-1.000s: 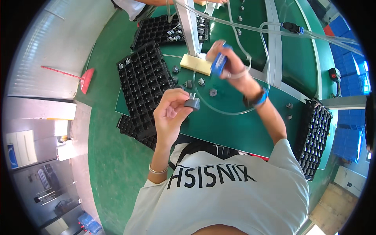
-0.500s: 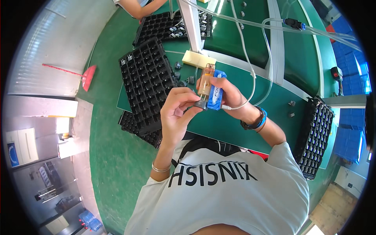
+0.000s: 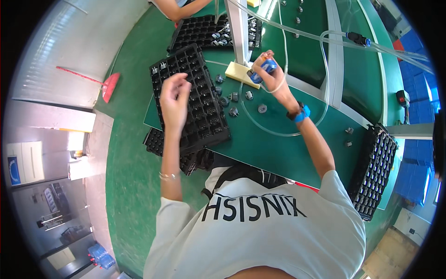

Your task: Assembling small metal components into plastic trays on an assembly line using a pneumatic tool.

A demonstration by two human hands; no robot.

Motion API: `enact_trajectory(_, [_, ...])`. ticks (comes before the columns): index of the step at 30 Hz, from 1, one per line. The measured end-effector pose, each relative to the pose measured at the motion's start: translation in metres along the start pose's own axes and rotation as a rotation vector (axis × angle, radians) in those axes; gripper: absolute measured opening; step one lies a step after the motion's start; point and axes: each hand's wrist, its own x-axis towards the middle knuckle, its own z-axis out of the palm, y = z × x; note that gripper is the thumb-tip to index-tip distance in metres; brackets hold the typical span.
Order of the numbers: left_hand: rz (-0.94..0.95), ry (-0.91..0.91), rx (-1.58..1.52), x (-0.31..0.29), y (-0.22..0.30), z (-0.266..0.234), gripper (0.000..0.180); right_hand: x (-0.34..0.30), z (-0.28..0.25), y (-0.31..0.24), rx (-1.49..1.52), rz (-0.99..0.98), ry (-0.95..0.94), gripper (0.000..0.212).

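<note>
My left hand (image 3: 174, 98) hovers over a black compartment tray (image 3: 204, 100), its fingers loosely curled and thumb apart from them, slightly blurred. No object shows in it. My right hand (image 3: 274, 79) is closed around a handheld tool with a blue-wrapped body (image 3: 264, 70); the fingers hide much of it. A clear hose hangs by that hand in a loop (image 3: 274, 133). The tool is beside a yellow foam block (image 3: 238, 73). Between my hands, several small dark plug parts lie on the green table, among them a round one (image 3: 262, 108) and one with metal pins (image 3: 233, 111).
Beyond, another person's arm (image 3: 186, 9) reaches over a second black tray (image 3: 186, 36) holding metal-pinned parts. A filled black tray (image 3: 374, 172) stands at the right. A white post (image 3: 239, 35) rises behind the foam, and clear hoses (image 3: 320, 36) cross above the table.
My hands have moved apart. My left hand, which held a small dark part under the tool, is now over the tray; my right hand has carried the tool away toward the foam block.
</note>
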Motion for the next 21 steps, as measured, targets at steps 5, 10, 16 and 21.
enact_trajectory(5, [0.11,0.098,0.433,0.063,-0.083,-0.057,0.021,0.007,0.027,0.006,-0.641,-0.134,0.015,0.026])
enact_trajectory(10, [0.24,0.024,0.747,0.098,-0.102,-0.057,0.022,0.005,0.027,0.009,-0.669,-0.162,0.067,0.028])
enact_trajectory(16, [0.172,-0.127,0.98,0.116,-0.123,-0.068,0.019,0.004,0.02,0.006,-0.611,-0.168,0.019,0.05])
enact_trajectory(21, [0.153,-0.085,0.855,0.122,-0.138,-0.073,0.018,0.004,0.015,0.012,-0.613,-0.15,-0.062,0.065])
